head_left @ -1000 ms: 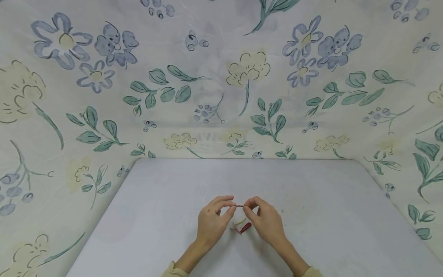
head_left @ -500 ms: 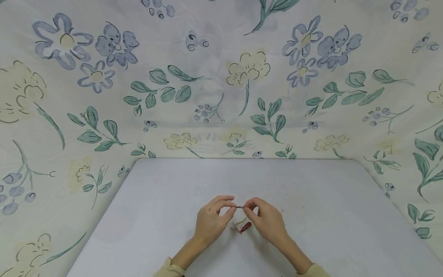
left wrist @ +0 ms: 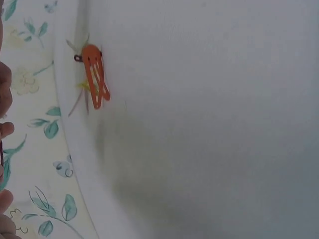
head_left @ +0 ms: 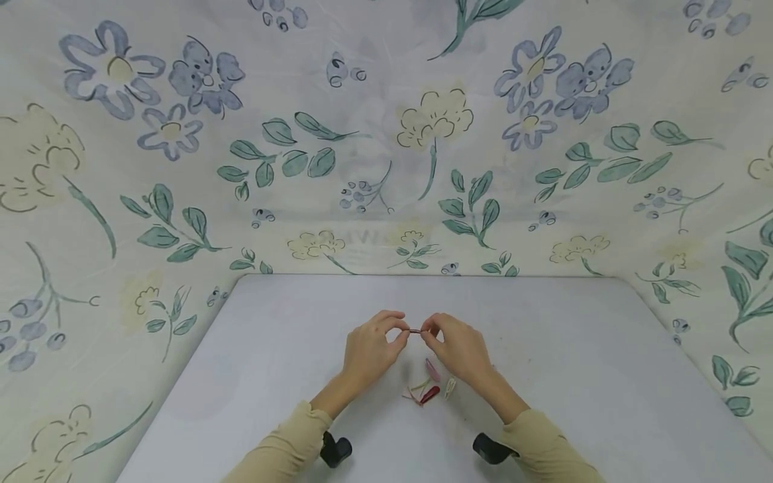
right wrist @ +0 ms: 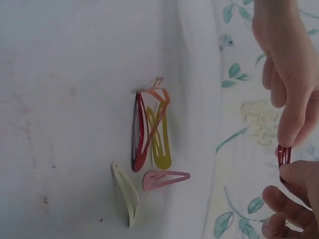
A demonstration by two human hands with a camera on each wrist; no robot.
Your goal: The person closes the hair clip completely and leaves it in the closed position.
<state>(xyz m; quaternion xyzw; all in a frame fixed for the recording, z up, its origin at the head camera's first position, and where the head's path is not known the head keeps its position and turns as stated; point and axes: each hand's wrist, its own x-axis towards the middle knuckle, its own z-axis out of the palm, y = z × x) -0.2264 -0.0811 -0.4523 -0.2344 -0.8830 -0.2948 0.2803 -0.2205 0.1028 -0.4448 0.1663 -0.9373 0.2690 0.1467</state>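
Note:
Between the fingertips of both hands, above the table, a small dark red snap hair clip [right wrist: 284, 155] is stretched lengthwise. My left hand [head_left: 371, 345] pinches one end of it and my right hand [head_left: 461, 345] the other. Below and nearer the body lies a loose group of hair clips. In the right wrist view these are a red clip [right wrist: 141, 149], a yellow clip [right wrist: 163, 154], a pink clip [right wrist: 159, 179] and a cream clip [right wrist: 128, 194]. An orange clip [left wrist: 92, 69] with its prongs spread stands out in the left wrist view.
The white tabletop [head_left: 272, 349] carries a few tiny dark specks on its right side. A flower-patterned cloth [head_left: 374, 168] hangs behind and beside it. Black wrist devices [head_left: 335, 451] show below the beige sleeves [head_left: 290, 436].
Both hands have moved forward, away from the body, with the dark red clip still pinched between them. The pink and cream clips have come into view on the table.

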